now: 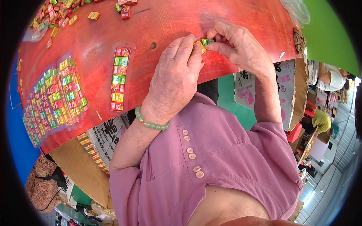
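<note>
**Two hands meet over small packets at the edge of a red counter**

The left hand lies back upward, its fingers bent down over a yellow packet and covering part of it. Just beside it, the right hand curls in from the other side, thumb and index finger at a green packet. The hands are close together, with the two packets between their fingertips; how firmly either grips cannot be told, since the fingers hide the contact. A bracelet of pale green beads circles the left wrist.

Both packets are at the near side of the red counter. Left of the hands and apart from them, a clear tray holds one column of seven packets in red, green and yellow. Farther left, filled trays lie in a broad group along the counter's edge. A loose heap of packets spreads over the far left corner, with a lone yellow packet near it and a small cluster farther right.

A clear plastic bag lies at the far right corner. Below the counter's near edge stand printed cardboard boxes. In the right background, a person in a yellow-green top is bent over.
</note>
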Demonstrator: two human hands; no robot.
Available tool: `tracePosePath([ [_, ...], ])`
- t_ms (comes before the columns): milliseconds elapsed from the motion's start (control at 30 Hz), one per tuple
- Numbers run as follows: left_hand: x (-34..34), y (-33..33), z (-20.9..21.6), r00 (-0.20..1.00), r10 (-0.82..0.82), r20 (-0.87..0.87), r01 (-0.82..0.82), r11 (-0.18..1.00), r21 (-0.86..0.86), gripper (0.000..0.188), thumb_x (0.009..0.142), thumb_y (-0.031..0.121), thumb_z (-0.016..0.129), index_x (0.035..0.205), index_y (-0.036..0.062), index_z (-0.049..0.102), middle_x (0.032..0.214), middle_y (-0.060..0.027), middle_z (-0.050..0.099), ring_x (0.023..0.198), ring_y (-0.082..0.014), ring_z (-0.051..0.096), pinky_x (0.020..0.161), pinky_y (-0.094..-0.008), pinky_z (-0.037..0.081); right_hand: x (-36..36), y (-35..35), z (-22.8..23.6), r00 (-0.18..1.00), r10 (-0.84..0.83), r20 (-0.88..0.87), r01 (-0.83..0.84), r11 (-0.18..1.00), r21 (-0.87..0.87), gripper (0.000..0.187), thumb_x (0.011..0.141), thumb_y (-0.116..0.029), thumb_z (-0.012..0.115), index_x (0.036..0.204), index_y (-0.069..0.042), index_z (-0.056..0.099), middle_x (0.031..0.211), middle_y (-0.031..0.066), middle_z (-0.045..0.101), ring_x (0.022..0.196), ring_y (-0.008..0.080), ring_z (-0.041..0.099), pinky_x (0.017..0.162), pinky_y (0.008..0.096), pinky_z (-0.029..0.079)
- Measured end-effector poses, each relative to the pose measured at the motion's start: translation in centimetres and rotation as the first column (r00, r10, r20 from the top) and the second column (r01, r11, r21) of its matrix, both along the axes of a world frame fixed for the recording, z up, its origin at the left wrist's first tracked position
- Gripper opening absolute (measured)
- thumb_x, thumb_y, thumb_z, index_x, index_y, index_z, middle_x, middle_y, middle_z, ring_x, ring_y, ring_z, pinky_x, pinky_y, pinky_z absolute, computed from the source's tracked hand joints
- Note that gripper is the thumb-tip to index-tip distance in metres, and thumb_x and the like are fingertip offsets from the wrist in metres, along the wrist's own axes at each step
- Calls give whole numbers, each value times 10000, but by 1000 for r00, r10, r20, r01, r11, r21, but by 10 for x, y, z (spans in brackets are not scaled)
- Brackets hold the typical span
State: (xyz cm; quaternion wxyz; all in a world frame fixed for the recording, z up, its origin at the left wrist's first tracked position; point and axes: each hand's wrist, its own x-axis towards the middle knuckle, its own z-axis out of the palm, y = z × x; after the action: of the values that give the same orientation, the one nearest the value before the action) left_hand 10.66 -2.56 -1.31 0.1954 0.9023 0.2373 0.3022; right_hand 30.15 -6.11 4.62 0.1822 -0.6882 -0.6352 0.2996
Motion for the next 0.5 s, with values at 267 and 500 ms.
tracePosePath([
  [267, 0, 0, 0, 1000, 4, -10, -4, 1000, 23, 367, 840, 138, 682, 1137, -73, 640, 1208, -171, 595, 1157, -304, 567, 991, -401, 488, -6, -10, -8, 997, 12, 77, -25, 983, 179, 153, 856, -50, 716, 948, -10, 601, 876, 89, 557, 749, 231, 584, 684, 334, 486],
  [500, 0, 0, 0, 1000, 2, -1, -2, 1000, 24, 362, 842, 139, 683, 1133, -75, 648, 1208, -169, 597, 1155, -300, 567, 993, -397, 491, -6, -11, -7, 995, 22, 94, -39, 981, 190, 159, 853, -39, 714, 959, -1, 603, 864, 92, 551, 762, 235, 600, 698, 338, 497],
])
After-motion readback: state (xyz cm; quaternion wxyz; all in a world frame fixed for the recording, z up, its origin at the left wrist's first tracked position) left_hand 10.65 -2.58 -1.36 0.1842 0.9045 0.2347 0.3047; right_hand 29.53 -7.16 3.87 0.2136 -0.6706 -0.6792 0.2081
